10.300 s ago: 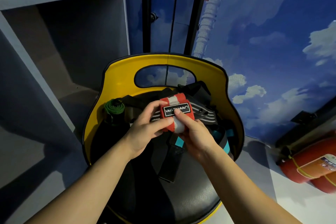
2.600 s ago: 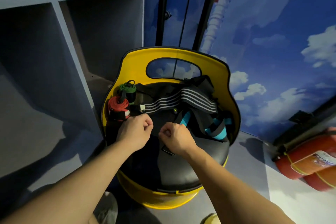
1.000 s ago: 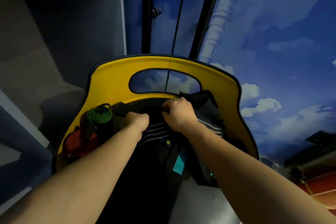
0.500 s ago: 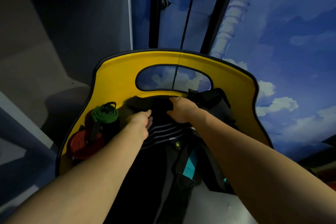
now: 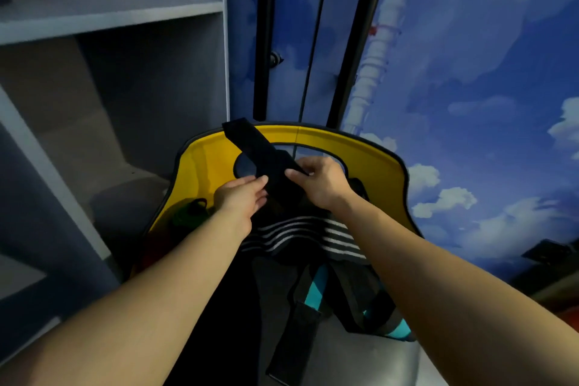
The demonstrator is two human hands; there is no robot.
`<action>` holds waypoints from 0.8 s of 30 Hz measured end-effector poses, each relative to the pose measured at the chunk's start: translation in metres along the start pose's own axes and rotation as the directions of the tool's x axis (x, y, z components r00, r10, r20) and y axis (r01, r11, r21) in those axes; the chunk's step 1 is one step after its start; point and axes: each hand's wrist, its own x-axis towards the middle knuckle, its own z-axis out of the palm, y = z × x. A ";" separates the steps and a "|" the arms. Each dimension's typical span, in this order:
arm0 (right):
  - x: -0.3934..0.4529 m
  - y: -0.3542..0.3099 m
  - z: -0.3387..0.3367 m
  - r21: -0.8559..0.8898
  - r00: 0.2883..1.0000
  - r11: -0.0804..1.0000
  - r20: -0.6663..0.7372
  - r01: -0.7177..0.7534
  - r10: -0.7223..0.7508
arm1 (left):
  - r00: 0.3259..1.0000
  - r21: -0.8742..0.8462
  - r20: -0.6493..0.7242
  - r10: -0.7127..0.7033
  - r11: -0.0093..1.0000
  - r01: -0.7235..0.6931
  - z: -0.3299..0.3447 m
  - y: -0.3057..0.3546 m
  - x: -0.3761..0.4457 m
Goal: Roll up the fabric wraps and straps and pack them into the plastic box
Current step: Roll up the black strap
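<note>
Both hands hold a black strap (image 5: 266, 157) up in front of the yellow chair back (image 5: 369, 150): the right hand (image 5: 319, 182) pinches its edge between thumb and fingers, and the left hand (image 5: 241, 197) touches its other edge with fingers loosely extended, though whether they grip it I cannot tell. The strap's free end sticks up and to the left past the chair's top rim, while its lower part runs down into the striped wrap (image 5: 300, 235) and the teal-and-black straps (image 5: 316, 288) heaped on the seat. A green roll (image 5: 188, 213) sits by the chair's left side, beside grey shelves (image 5: 103, 19).
</note>
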 end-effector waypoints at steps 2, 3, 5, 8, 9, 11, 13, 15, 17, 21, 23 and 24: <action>-0.008 -0.015 -0.012 -0.059 0.994 0.996 -0.076 0.068 -0.072 | 0.996 0.081 -0.050 0.072 0.994 -0.068 0.004 0.014 -0.015; -0.013 -0.023 -0.018 -0.090 0.988 0.992 -0.118 0.090 -0.101 | 0.994 0.099 -0.032 0.104 0.990 -0.101 0.007 0.021 -0.025; -0.021 -0.040 -0.030 -0.108 0.975 0.989 -0.184 0.105 -0.123 | 0.983 0.107 0.067 0.171 0.978 -0.177 0.015 0.034 -0.047; -0.035 -0.061 -0.048 -0.123 0.949 0.984 -0.274 0.128 -0.157 | 0.947 0.069 0.234 0.221 0.968 -0.243 0.030 0.057 -0.085; -0.041 -0.066 -0.053 -0.127 0.939 0.980 -0.292 0.151 -0.182 | 0.933 0.057 0.285 0.219 0.968 -0.244 0.034 0.064 -0.096; -0.052 -0.076 -0.061 -0.133 0.928 0.969 -0.286 0.210 -0.241 | 0.914 0.035 0.343 0.216 0.970 -0.242 0.041 0.075 -0.115; -0.061 -0.084 -0.066 -0.145 0.920 0.948 -0.240 0.283 -0.311 | 0.907 0.017 0.344 0.243 0.964 -0.265 0.042 0.081 -0.124; -0.068 -0.088 -0.071 -0.133 0.917 0.936 -0.193 0.327 -0.348 | 0.908 0.006 0.333 0.254 0.963 -0.271 0.045 0.087 -0.130; -0.073 -0.090 -0.079 -0.108 0.925 0.940 -0.170 0.325 -0.339 | 0.910 -0.032 0.333 0.245 0.968 -0.249 0.048 0.096 -0.135; -0.073 -0.095 -0.101 0.012 0.952 0.980 -0.238 0.201 -0.193 | 0.882 -0.039 0.398 0.254 0.965 -0.260 0.055 0.119 -0.139; -0.068 -0.100 -0.113 0.092 0.952 0.987 -0.289 0.135 -0.103 | 0.875 -0.024 0.421 0.240 0.967 -0.254 0.058 0.129 -0.139; -0.066 -0.104 -0.118 0.148 0.951 0.982 -0.300 0.117 -0.068 | 0.872 -0.019 0.430 0.235 0.968 -0.251 0.060 0.134 -0.140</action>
